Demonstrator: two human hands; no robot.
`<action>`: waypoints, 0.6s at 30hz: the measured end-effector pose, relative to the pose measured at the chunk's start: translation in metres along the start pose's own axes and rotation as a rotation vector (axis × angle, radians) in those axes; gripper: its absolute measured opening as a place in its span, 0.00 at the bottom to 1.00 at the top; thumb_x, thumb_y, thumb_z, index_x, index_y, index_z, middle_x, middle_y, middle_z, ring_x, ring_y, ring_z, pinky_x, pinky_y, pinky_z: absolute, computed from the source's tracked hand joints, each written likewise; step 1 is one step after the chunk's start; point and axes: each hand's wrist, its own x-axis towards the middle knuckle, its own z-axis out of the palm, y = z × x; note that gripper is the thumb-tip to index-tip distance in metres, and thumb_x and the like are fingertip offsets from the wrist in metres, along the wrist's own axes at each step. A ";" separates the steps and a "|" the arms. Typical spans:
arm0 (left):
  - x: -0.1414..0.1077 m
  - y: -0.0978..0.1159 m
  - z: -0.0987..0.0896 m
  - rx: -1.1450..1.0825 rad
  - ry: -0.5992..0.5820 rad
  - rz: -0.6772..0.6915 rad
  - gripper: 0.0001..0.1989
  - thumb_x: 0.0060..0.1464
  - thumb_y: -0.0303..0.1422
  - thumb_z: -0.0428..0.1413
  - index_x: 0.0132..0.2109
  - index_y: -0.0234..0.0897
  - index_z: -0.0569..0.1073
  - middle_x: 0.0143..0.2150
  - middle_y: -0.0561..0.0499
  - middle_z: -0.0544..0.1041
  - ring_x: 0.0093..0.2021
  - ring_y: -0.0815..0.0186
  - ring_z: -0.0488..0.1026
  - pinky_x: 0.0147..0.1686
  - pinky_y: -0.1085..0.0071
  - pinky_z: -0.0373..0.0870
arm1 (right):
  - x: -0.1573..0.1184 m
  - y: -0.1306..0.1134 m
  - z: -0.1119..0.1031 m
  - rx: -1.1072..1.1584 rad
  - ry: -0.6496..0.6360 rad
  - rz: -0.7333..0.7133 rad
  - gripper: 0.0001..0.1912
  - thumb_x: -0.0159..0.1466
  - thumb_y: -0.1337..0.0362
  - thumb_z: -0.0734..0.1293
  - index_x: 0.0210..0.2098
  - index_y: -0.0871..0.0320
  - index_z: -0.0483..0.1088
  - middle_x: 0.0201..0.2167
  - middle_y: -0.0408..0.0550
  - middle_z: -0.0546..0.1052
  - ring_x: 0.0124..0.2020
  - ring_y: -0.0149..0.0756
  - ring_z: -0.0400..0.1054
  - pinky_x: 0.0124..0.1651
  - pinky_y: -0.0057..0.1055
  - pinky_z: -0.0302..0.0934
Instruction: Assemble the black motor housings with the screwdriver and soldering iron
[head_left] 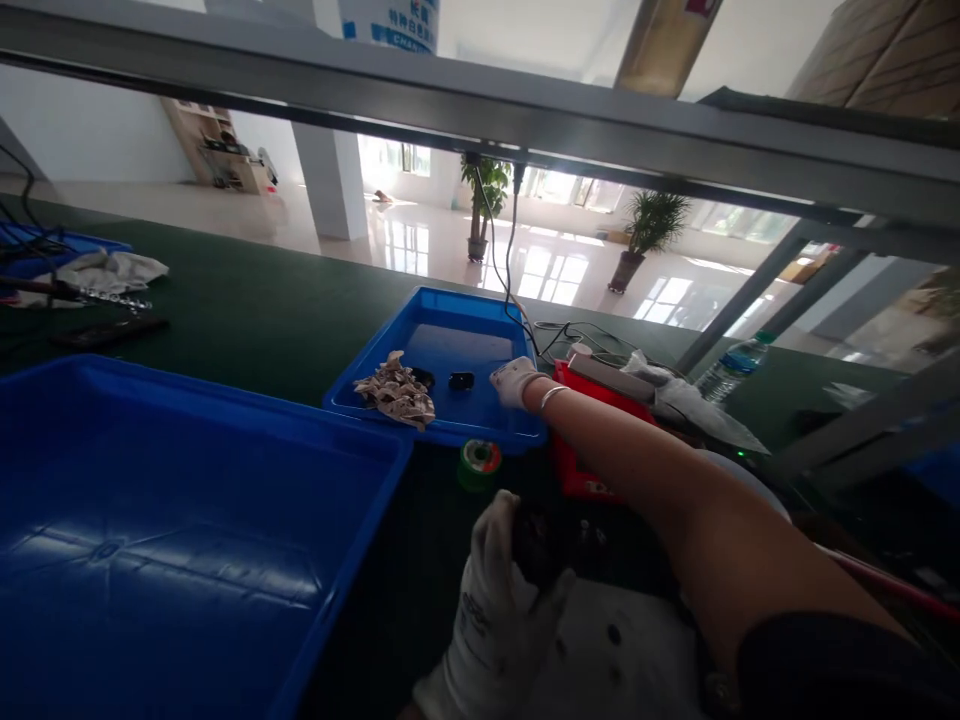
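Note:
My left hand (487, 610), in a white glove, is wrapped round a dark rounded object (534, 545) in the lower middle of the head view. Shadow hides what kind of object it is. My right arm reaches forward, and my gloved right hand (514, 382) is over the right side of a shallow blue tray (439, 312). Its fingers are curled closed, and what they hold, if anything, is hidden. Inside the tray lie a small black part (461, 381) and a crumpled brownish cloth or paper (397, 392). A green spool of wire (480, 464) stands between my hands.
A large blue bin (187, 400) occupies the left front. On the right are a red bin (568, 470), clear plastic bags (701, 410) and a water bottle (735, 367). Cables (514, 240) hang from the shelf beam (450, 110) behind the tray. A pale sheet (622, 640) lies near me.

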 end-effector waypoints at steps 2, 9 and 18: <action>0.012 -0.004 -0.007 -0.166 -0.044 -0.217 0.44 0.57 0.36 0.66 0.74 0.41 0.54 0.65 0.35 0.71 0.65 0.45 0.72 0.59 0.49 0.76 | -0.024 0.004 -0.014 0.157 0.082 0.025 0.18 0.73 0.57 0.70 0.58 0.58 0.71 0.56 0.53 0.76 0.51 0.44 0.75 0.52 0.47 0.74; 0.042 0.011 -0.043 -0.828 -0.416 -0.655 0.47 0.48 0.41 0.74 0.71 0.45 0.63 0.68 0.40 0.69 0.67 0.44 0.69 0.63 0.53 0.71 | -0.200 -0.005 -0.019 0.613 0.376 -0.229 0.14 0.75 0.66 0.63 0.59 0.59 0.66 0.51 0.49 0.79 0.51 0.35 0.75 0.52 0.31 0.72; 0.020 0.047 -0.053 -1.048 -1.033 -0.553 0.45 0.44 0.34 0.77 0.68 0.44 0.70 0.64 0.40 0.75 0.67 0.42 0.70 0.65 0.44 0.65 | -0.361 -0.047 0.069 0.230 0.508 -0.563 0.17 0.72 0.74 0.61 0.57 0.55 0.70 0.44 0.53 0.80 0.38 0.40 0.74 0.38 0.37 0.65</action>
